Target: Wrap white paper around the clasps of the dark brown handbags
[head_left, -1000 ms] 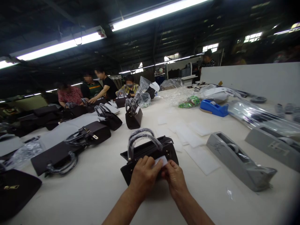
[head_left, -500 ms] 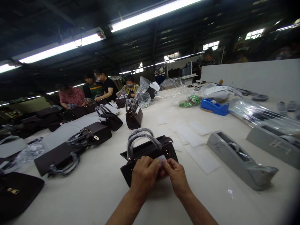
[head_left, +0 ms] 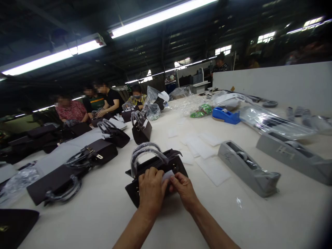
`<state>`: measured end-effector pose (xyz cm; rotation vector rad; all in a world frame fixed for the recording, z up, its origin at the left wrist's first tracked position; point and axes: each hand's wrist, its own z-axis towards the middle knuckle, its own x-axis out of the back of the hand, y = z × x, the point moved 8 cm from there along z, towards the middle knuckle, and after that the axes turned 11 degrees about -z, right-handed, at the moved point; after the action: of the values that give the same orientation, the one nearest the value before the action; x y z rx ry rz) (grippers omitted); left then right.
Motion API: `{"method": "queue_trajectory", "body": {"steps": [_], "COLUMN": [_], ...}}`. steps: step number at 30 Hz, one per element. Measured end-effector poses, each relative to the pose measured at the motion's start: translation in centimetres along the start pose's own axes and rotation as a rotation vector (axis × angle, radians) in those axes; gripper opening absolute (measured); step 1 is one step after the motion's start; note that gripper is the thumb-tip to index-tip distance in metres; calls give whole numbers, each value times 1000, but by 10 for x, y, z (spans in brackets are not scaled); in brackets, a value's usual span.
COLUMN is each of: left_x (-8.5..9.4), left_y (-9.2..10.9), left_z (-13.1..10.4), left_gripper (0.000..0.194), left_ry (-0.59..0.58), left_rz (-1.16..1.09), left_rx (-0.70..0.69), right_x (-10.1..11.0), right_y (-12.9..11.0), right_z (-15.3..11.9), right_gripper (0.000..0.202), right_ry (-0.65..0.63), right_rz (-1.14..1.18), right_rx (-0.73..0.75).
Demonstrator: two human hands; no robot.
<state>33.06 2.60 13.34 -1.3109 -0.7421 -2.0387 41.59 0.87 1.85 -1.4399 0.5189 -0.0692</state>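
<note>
- Watching the head cam feed: both hands are on a dark brown handbag [head_left: 155,169] lying near the front edge of the white table [head_left: 103,214], handles wrapped in plastic.
- Left hand [head_left: 150,190] lies over the bag's front, fingers curled down on it.
- Right hand [head_left: 184,188] pinches a small white piece [head_left: 167,175] against the bag; foam or paper, can't tell, it's blurry.
- Grey tape dispenser [head_left: 247,168] sits to the right, well apart.
- More bags [head_left: 93,155] line up on the left, with other people [head_left: 70,109] at the far end.
</note>
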Motion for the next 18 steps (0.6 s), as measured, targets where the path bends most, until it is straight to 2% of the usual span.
{"method": "queue_trajectory", "body": {"steps": [4, 8, 11, 12, 14, 17, 18], "left_x": [4, -7, -12, -14, -20, -28, -29], "left_y": [3, 7, -2, -5, -11, -19, -23], "left_z": [-3, -1, 3, 4, 6, 6, 7], "left_gripper": [11, 11, 19, 22, 25, 24, 23], "left_ry": [200, 206, 269, 283, 306, 315, 327], "left_rz": [70, 50, -8, -19, -37, -81, -137], "left_rx": [-61, -243, -302, -319, -346, -348, -330], "right_x": [3, 0, 9, 19, 56, 146, 180], "right_y": [1, 4, -6, -16, -50, -119, -137], "right_z": [4, 6, 3, 0, -15, -47, -55], "right_gripper": [30, 33, 33, 32, 28, 20, 19], "right_ry": [-32, 15, 40, 62, 162, 461, 549], "right_rz": [22, -3, -81, -146, -352, -734, -821], "right_rx": [-21, -47, -64, -45, 51, 224, 222]}}
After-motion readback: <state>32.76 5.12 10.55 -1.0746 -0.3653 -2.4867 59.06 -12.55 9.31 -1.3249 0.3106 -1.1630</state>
